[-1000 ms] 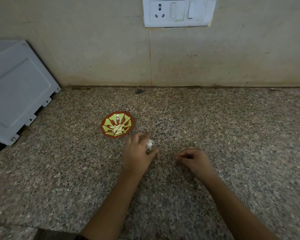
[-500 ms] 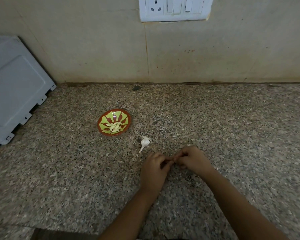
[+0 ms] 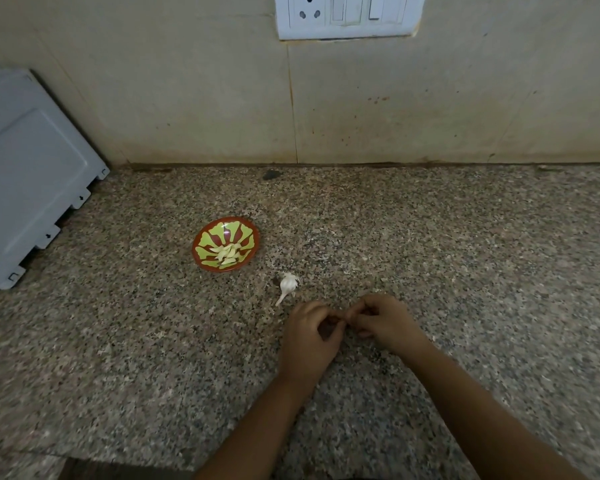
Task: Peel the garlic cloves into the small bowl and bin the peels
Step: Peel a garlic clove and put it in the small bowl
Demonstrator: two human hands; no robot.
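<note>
I see left hand and right hand fingers curled, tips pinching a small brownish piece I can't identify, over speckled granite worktop, white papery garlic bulb lying just beyond, pale peeled cloves in small red-and-green patterned bowl.

l hand, r hand & forearms bare

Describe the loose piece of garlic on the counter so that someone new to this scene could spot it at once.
On the speckled granite countertop, find the small red and green bowl holding peeled cloves. Just right of it and nearer the camera lies the garlic piece. It is the only white thing lying bare on the stone, rounded with a thin stalk.
</note>
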